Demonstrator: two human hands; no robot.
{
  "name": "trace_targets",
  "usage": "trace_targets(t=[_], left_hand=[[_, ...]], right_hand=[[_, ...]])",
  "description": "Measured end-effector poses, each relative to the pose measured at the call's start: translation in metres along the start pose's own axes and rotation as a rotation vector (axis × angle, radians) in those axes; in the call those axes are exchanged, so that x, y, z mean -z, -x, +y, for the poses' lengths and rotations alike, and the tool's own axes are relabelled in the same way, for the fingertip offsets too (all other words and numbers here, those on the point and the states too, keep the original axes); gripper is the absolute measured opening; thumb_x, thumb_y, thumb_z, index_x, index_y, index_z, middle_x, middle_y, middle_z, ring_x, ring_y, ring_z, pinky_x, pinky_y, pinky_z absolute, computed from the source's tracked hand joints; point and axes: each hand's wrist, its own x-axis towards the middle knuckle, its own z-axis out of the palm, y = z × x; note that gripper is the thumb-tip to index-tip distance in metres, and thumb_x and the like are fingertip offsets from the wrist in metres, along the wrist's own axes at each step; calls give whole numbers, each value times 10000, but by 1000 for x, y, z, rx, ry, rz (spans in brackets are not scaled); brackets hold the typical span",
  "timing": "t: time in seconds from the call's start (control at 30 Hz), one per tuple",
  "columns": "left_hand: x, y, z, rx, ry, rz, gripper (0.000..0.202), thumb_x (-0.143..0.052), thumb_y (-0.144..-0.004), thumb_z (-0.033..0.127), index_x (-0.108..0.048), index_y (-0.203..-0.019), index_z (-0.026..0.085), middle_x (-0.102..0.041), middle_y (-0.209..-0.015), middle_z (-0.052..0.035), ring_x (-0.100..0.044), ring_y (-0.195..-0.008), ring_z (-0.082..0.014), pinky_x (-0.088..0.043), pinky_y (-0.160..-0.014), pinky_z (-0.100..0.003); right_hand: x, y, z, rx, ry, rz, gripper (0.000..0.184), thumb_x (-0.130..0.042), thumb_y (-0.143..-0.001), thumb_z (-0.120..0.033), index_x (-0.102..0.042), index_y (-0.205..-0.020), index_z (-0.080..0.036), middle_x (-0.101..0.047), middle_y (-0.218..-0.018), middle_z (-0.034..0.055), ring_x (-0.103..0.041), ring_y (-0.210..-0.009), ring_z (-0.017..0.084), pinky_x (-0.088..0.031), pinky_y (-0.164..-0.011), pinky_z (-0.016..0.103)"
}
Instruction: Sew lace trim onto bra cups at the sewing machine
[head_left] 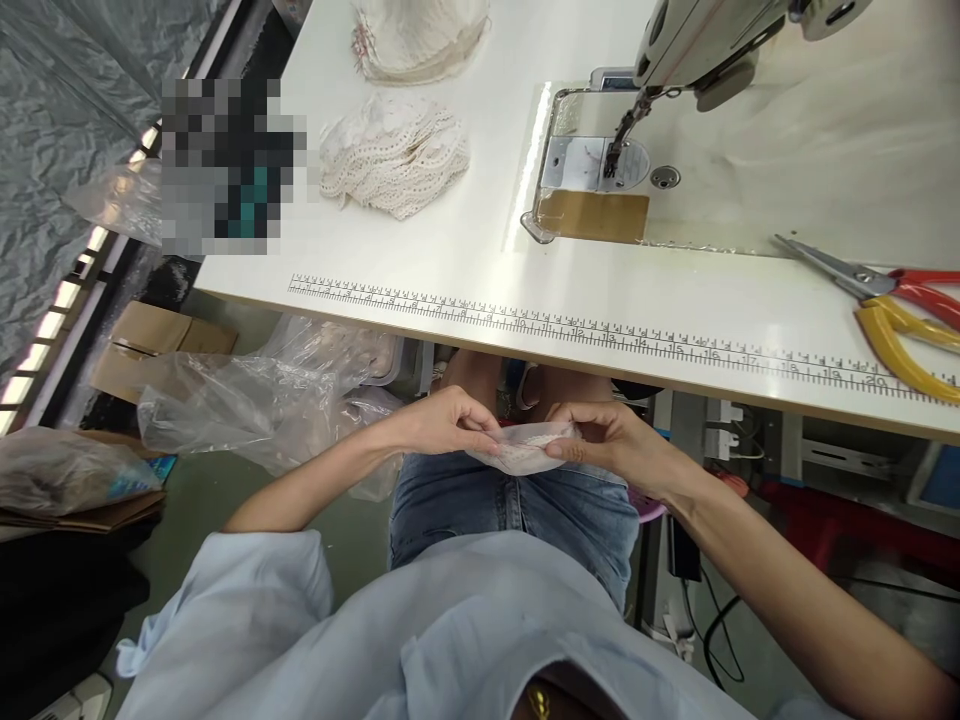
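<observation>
The left hand [469,428] is almost closed, with its thumb and fingers pinching the left end of a small, white, semi-transparent piece of cloth with a lace-like strip [521,450]. The right hand [592,437] is closed in a similar way and pinches the right end of this cloth, its thumb lying on the near side. The piece of cloth is between the two hands, above the lap in blue denim [465,505], just outside the front edge of the white, smooth bench [420,255]. Along this front edge runs a black printed ruler scale [517,323]. Near the left edge of the bench lies a loose pile of cream lace with small holes [394,160], and behind it, farther from the front edge, is a second cream cloth pile [420,40]. To the right of the piles stands a pale sewing machine [705,45], its needle area over a metal plate [574,162]. Toward the right end of the front edge lie metal scissors with red and yellow handles [874,283], the yellow handle partly covering the scale. Below the front left corner, a brown cardboard box [146,335] and clear plastic bags [232,405] are on the green floor [202,540].
</observation>
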Motion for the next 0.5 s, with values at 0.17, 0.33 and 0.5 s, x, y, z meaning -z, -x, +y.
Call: trace_targets(t=[0.17, 0.33, 0.5], left_hand=[[0, 3, 5, -24, -8, -11, 254, -668, -768, 335, -750, -904, 136, -740, -816, -52, -639, -706, -111, -468, -624, -166], [2, 2, 6, -40, 20, -58, 237, -648, -788, 301, -744, -929, 136, -744, -860, -55, -653, -749, -110, -485, -641, -155], [2, 2, 5, -49, 94, -105, 204, -646, -788, 253, -743, -929, 141, -745, -880, -51, -661, -765, -109, -501, -676, -161]], right_hand=[[4, 2, 4, -25, -36, 1, 231, -765, -681, -396, -684, -738, -188, -637, -746, 13, -570, -714, 149, -446, -658, 271], [4, 3, 7, -23, -69, -12, 226, -770, -676, -394, -689, -727, -190, -643, -745, 16, -579, -717, 154, -459, -674, 277], [4, 4, 7, -17, -76, -25, 234, -765, -686, -391, -692, -737, -175, -642, -755, 25, -578, -727, 151, -462, -675, 271]])
